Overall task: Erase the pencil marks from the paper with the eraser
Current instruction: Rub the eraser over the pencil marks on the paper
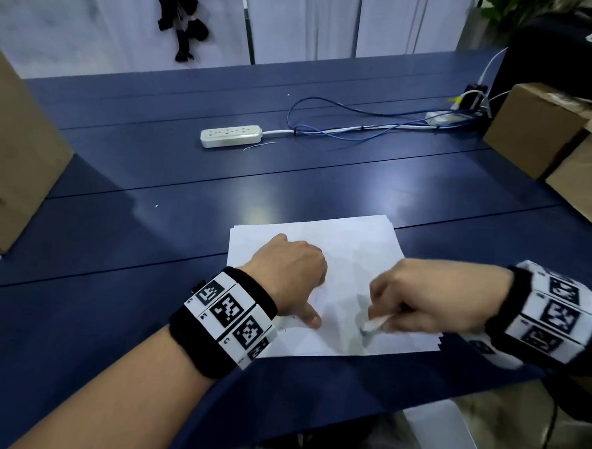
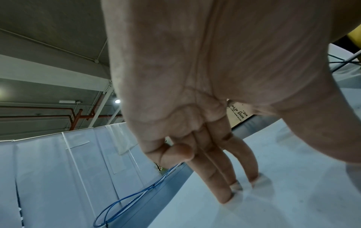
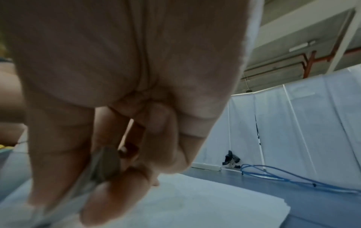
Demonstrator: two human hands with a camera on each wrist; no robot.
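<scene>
A small stack of white paper [image 1: 355, 248] lies on the blue table [image 1: 151, 216] in front of me. My left hand [image 1: 295, 275] presses on the sheet's left part; the left wrist view shows straight fingertips [image 2: 226, 199] planted on the paper [image 2: 293, 192], thumb spread. My right hand [image 1: 421, 299] pinches a white eraser [image 1: 377, 323] between thumb and fingers, its lower end on the paper near the front edge, blurred. A grey smudge [image 1: 362, 305] lies beside it. In the right wrist view the eraser [image 3: 105, 166] sits between my fingers above the paper [image 3: 195, 203].
A white power strip [image 1: 230, 135] with a white cord and blue cable loops [image 1: 344, 124] lies farther back on the table. Cardboard boxes stand at the left [image 1: 14, 147] and right [image 1: 549, 134] edges. White partition panels [image 1: 298, 18] close the back.
</scene>
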